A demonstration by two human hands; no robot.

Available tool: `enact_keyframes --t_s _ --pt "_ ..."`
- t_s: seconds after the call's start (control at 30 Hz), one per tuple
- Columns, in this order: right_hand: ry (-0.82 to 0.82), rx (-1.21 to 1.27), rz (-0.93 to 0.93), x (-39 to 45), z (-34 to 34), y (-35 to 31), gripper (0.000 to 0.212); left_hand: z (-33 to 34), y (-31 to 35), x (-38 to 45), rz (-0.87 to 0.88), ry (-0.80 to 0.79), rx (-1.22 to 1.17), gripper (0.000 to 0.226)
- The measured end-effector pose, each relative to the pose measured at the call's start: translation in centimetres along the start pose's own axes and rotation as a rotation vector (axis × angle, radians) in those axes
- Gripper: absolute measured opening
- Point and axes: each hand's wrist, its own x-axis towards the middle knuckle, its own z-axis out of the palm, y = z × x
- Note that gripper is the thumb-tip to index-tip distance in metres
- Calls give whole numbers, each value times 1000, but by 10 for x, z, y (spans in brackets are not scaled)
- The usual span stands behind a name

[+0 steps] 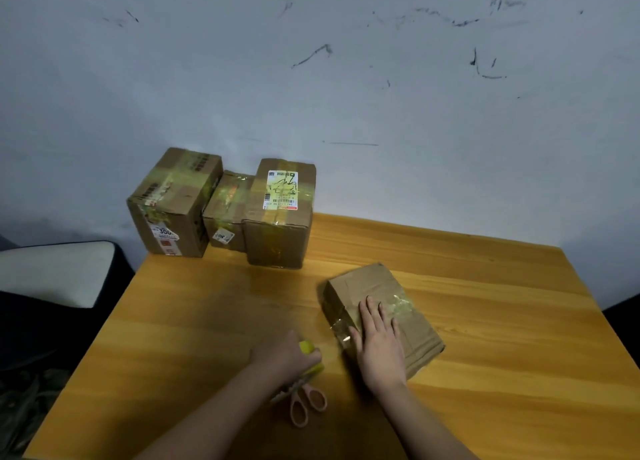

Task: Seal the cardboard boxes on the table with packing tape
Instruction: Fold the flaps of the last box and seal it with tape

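A flat cardboard box (pixel 398 297) lies on the wooden table (pixel 173 338), right of centre, with clear tape across its top and down its left side. My right hand (pixel 379 342) rests flat on the box, fingers straight, pressing on the tape. Left of the box, my left hand (pixel 285 357) grips a yellowish roll of packing tape (pixel 311 355) low over the table. A strip of clear tape (pixel 341 335) runs from the roll to the box's left side.
Pink-handled scissors (pixel 306 404) lie on the table just below my left hand. Three taped cardboard boxes (pixel 180 203) (pixel 225 213) (pixel 280 217) stand together at the table's back left against the wall. A white cushion (pixel 52 272) sits off the table's left side.
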Motion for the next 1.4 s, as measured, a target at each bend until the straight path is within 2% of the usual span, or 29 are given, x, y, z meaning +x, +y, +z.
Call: enact_keyframes --t_s 0.07,0.13,0.27,0.43,0.5,0.57,0.6,0.73,0.77,0.87,0.93,1.0,1.03,1.1,1.17,1.3,1.4 --pt "-15 36 10 3 -10 2 60 -2 5 -3 6 -8 -13 59" --pt "-25 121 -18 5 -24 7 57 -7 9 -5 24 -13 -77 59" --pt "-110 506 9 15 -51 26 53 -33 28 -20 109 2 -162 64" --pt "-317 1023 135 23 -73 45 33 -69 63 -34 225 104 1 72" --pt "-366 1114 159 20 -73 51 25 -74 73 -33 235 102 26 71" --pt "-339 1062 129 21 -67 57 22 -74 80 -31 248 104 0 69" --pt "-274 975 99 22 -64 60 24 -72 81 -30 255 113 -38 69" --pt "119 399 -101 20 -57 68 47 -61 89 -27 258 182 -211 75" --pt "154 323 -189 16 -56 68 52 -58 90 -27 261 213 -261 71" --pt "13 198 -378 1 -54 70 70 -57 87 -27 273 216 -423 57" --pt "-32 127 -422 -1 -50 75 78 -62 80 -27 300 100 -508 53" --pt "-74 51 -419 0 -50 77 87 -66 75 -26 355 -24 -545 60" --pt "-98 25 -406 2 -49 78 91 -67 73 -27 379 -52 -558 70" --pt "-114 15 -368 4 -50 75 94 -65 72 -29 417 -22 -552 94" --pt "-94 20 -317 3 -48 68 94 -58 71 -32 429 47 -558 100" --pt "67 32 -237 -8 -37 47 82 -45 73 -36 416 202 -628 71" --pt "67 75 -247 -11 -36 43 84 -43 74 -37 409 253 -588 57"
